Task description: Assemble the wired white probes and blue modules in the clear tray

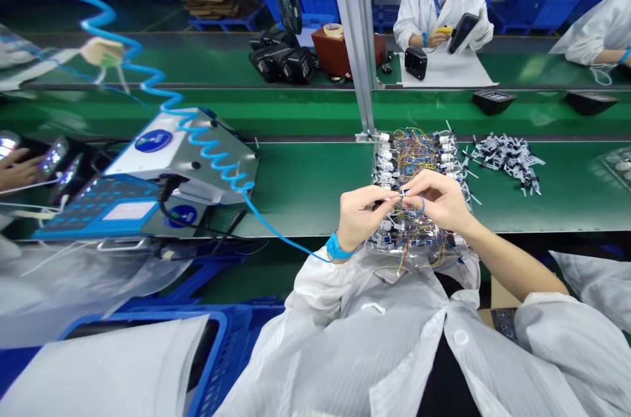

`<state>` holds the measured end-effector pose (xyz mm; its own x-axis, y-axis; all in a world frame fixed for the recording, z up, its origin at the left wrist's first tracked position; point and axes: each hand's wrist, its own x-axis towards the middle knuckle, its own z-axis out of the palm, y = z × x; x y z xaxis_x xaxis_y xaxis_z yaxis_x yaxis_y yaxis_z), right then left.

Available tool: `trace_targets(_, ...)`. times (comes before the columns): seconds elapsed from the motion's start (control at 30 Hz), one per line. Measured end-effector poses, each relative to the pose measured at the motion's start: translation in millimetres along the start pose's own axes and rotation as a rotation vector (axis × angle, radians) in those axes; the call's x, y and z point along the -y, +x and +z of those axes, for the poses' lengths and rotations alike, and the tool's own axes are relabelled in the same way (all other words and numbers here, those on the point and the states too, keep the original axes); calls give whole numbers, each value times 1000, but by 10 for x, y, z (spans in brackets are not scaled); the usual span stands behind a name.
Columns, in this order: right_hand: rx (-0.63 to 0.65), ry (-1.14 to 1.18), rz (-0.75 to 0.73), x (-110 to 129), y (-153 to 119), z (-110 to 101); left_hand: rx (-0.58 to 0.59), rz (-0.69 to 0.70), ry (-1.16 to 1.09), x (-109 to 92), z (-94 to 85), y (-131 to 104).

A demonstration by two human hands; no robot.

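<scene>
My left hand [363, 212] wears a blue wrist strap [339, 247] with a coiled blue cord. Its thumb and forefinger pinch a small part whose kind is too small to make out. Close beside it, my right hand [436, 200] is closed on a small white and dark piece [405, 193], with a bit of blue wire showing at its fingers. Both hands meet above a tray of wired assemblies [414, 152], with white connectors along its sides and yellow, red and blue wires across its middle. The tray's front reaches over the bench edge towards me.
A heap of small white and black parts [510, 157] lies right of the tray on the green bench [305, 187]. At left stand a silver and blue machine [197, 154] and a blue crate [231, 344]. Across the bench, a person [444, 2] holds a black device. Another person's hand [20, 170] shows far left.
</scene>
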<state>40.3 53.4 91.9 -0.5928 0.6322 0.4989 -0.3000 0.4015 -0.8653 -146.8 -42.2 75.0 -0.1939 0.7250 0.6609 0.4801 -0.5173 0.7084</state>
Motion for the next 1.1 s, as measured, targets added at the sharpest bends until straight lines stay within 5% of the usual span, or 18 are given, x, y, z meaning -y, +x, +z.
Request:
trace_targets(0.37, 43, -35, 35, -86, 72, -31, -36, -14, -95, 105, 132, 8)
trace_targets(0.47, 30, 135, 186, -148, 182, -8, -31, -60, -157, 249, 134, 139)
trace_targets(0.6, 265, 335, 552, -181, 511, -255, -181, -217, -224, 638, 94, 499)
trace_targets(0.67, 317, 318, 607, -191, 741, -471, -248, -257, -259, 888, 73, 710)
trace_targets(0.87, 35, -157, 385, -422, 1476, -856, -176, -311, -320, 1592, 225, 1101)
trace_targets(1.1, 75, -409, 322, -907, 1835, -887, -267, -388, -272, 2139, 512, 1097)
